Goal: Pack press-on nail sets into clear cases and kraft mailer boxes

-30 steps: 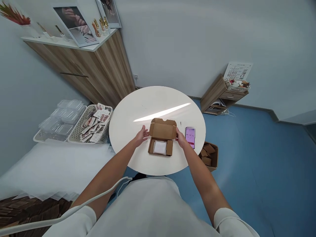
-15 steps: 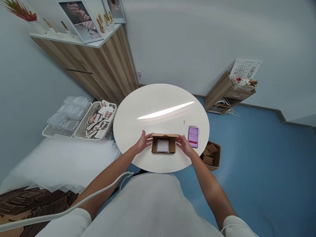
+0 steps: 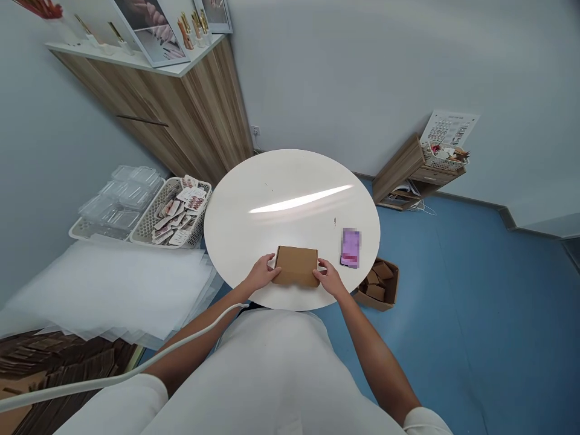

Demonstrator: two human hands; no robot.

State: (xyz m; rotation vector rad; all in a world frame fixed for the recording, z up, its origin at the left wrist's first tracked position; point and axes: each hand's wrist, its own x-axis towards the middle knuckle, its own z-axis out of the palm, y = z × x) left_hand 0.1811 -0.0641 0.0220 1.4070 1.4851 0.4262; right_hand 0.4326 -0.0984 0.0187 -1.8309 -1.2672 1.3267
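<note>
A small brown cardboard box lies near the front edge of the round white table, its lid down over the top. My left hand grips the box's left side, thumb on the lid's front corner and fingers at the side. At the right side my right hand holds it the same way, thumb at the front corner. The box's contents are hidden under the lid. To the right of my right hand lies a phone with a purple, blurred screen.
Left of the table are a white basket of printed cards, clear plastic cases and a stack of translucent sheets. A carton of brown boxes stands on the floor at right. A white cable crosses my left arm.
The box's lid has swung down towards me and shut, covering the white packet inside. My hands have moved from the raised lid's sides to the front corners.
</note>
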